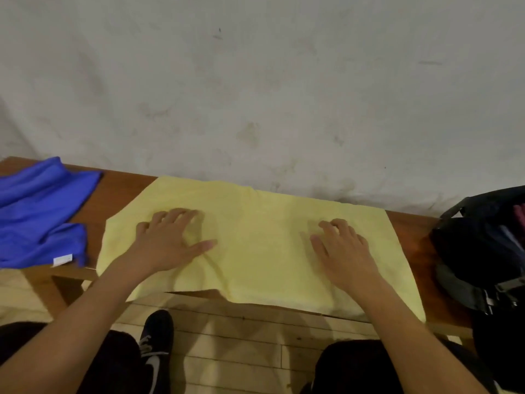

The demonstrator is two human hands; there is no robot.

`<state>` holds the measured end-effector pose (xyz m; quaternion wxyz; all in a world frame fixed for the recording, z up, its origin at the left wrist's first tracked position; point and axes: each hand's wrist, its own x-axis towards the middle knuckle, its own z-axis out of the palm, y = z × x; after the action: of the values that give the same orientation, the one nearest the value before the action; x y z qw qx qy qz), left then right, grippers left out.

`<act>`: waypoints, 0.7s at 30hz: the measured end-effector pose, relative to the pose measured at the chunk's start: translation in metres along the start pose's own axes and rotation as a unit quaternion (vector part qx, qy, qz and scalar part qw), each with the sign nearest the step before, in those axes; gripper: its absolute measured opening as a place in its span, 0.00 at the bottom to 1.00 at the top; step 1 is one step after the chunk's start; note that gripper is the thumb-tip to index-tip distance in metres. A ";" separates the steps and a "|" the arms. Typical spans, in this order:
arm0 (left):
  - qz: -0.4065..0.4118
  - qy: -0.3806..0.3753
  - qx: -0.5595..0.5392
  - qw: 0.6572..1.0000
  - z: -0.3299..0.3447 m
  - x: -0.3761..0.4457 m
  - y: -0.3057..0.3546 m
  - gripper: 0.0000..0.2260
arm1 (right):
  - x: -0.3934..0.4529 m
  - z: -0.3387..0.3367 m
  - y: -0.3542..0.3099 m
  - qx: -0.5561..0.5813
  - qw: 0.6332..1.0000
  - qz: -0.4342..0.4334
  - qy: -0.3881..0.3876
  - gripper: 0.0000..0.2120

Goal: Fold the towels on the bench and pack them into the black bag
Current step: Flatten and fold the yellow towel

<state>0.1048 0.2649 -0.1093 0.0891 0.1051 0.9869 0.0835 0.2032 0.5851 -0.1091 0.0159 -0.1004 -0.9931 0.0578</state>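
Observation:
A pale yellow towel [255, 237] lies spread across the middle of the wooden bench [119, 191], its near edge hanging over the front. My left hand [167, 240] rests flat on the towel's left part, fingers apart, with a crease running beside the thumb. On the towel's right part my right hand [343, 251] presses down, fingers slightly curled. A blue towel [42, 209] lies crumpled at the bench's left end, a white label at its near corner. The black bag [480, 251] stands open at the right end, with dark and pink cloth showing inside.
A stained white wall [255, 95] runs right behind the bench. Below the bench is a light wooden floor [241, 351], where my knees in dark trousers and a dark shoe [156, 342] show.

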 end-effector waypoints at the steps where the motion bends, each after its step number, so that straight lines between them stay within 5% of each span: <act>1: -0.010 0.033 -0.020 0.999 -0.001 -0.001 -0.003 0.34 | 0.001 0.003 -0.013 0.021 0.999 -0.044 -0.010 0.33; 4: -0.058 0.108 0.004 0.992 -0.001 0.000 -0.011 0.28 | 0.002 0.015 -0.048 0.054 0.985 -0.164 -0.027 0.34; 10: -0.073 0.058 0.001 0.996 -0.001 0.001 -0.026 0.34 | 0.007 0.034 -0.110 0.097 0.959 -0.264 -0.009 0.26; 13: -0.066 0.038 -0.029 0.997 -0.009 -0.002 -0.037 0.35 | 0.008 0.041 -0.127 0.067 0.958 -0.271 -0.059 0.29; 17: -0.119 0.088 -0.007 0.989 -0.016 0.000 -0.070 0.24 | 0.010 0.042 -0.131 0.015 0.957 -0.279 -0.080 0.34; 21: -0.169 0.128 -0.128 0.969 -0.015 0.018 -0.099 0.19 | 0.008 0.041 -0.132 0.015 0.955 -0.288 -0.077 0.35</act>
<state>0.0660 0.1716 -0.1160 -0.0120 -0.0870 0.9747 0.2053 0.1677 0.4536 -0.1344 -0.0429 0.1944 -0.9772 0.0734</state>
